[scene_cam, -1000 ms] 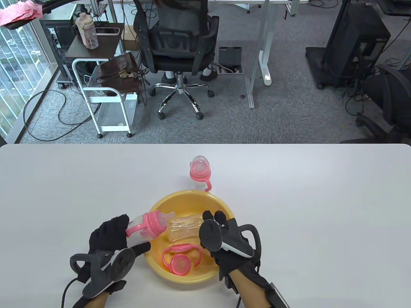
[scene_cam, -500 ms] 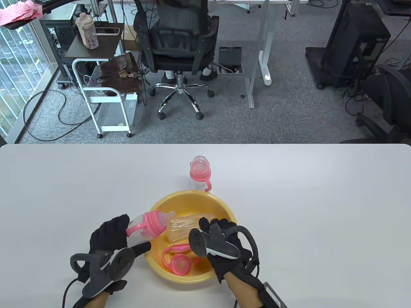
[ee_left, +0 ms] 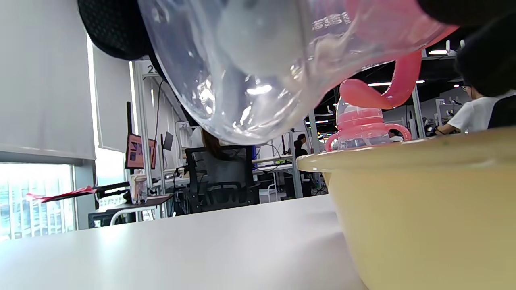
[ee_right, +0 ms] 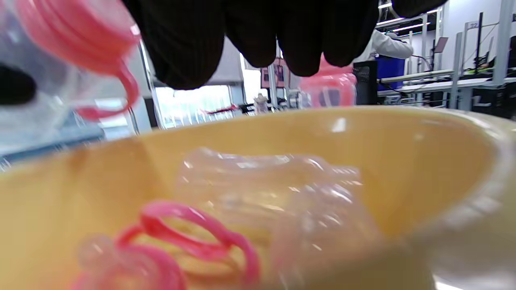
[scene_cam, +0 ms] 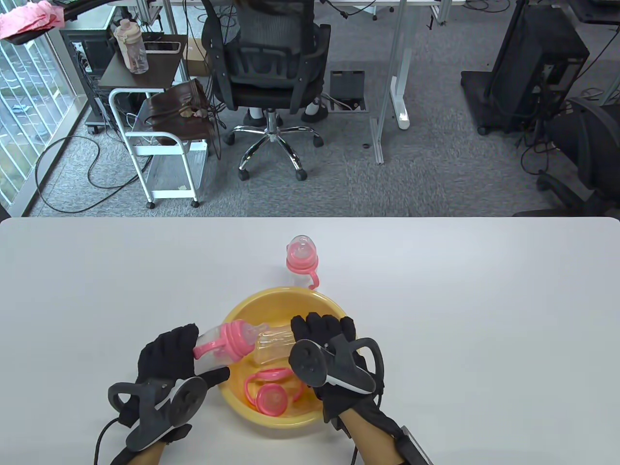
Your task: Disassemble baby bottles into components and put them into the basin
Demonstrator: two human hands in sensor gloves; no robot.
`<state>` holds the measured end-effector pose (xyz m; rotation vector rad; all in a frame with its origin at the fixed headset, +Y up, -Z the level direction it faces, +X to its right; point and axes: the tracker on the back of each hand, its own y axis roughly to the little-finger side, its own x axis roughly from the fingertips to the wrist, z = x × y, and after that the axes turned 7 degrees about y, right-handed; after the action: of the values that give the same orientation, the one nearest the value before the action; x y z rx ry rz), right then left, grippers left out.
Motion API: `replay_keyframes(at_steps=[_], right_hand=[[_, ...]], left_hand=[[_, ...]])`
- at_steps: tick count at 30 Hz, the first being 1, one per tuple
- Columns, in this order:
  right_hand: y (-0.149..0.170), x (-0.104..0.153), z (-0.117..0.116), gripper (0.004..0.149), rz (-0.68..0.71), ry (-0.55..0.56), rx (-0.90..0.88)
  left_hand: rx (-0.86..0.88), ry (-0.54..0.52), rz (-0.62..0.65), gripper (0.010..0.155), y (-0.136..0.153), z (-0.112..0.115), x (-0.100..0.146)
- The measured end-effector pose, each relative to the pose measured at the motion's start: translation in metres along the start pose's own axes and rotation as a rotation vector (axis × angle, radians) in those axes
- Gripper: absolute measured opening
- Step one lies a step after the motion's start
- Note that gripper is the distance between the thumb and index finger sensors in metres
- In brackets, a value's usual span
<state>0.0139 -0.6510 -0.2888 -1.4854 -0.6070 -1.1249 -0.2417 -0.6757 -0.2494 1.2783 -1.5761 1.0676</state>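
Note:
My left hand grips a baby bottle by its clear body; it lies tilted, pink collar and handles pointing over the left rim of the yellow basin. My right hand hovers palm down over the basin, fingers straight and holding nothing. In the basin lie a clear bottle body, a pink handle ring and a pink collar with its nipple. Another whole bottle stands upright just beyond the basin.
The white table stretches wide on both sides of the basin. Beyond its far edge are an office chair with a person seated in it, a white cart and desk legs.
My right hand turned palm down and shifted a little left and forward over the basin, fingers spreading. My left hand brought the held bottle slightly right, closer to the basin.

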Motion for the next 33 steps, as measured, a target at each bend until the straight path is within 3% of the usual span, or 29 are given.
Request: replay_keyframes(at_steps=[7,15,23,29,31,33], right_hand=[[-0.003,0.003,0.015,0.066,0.084,0.083,-0.507],[-0.007,0.002,0.010,0.074,0.109,-0.011,-0.599],[-0.014,0.003,0.015,0.073,0.185,-0.018,-0.554],[-0.016,0.004,0.024,0.048,0.228,0.099,-0.661],[-0.016,0.005,0.024,0.051,0.222,0.084,-0.632],[-0.015,0.005,0.023,0.064,0.170,0.061,-0.572]], left_hand=[[-0.008,-0.083,0.101,0.098,-0.009,-0.004,0.005],[-0.012,-0.162,0.164,0.098,-0.026,-0.013,0.013],[0.010,-0.131,0.165,0.098,-0.024,-0.011,0.012],[0.030,-0.127,0.163,0.098,-0.025,-0.009,0.013],[0.033,-0.126,0.163,0.098,-0.025,-0.009,0.012],[0.033,-0.135,0.163,0.098,-0.025,-0.009,0.013]])
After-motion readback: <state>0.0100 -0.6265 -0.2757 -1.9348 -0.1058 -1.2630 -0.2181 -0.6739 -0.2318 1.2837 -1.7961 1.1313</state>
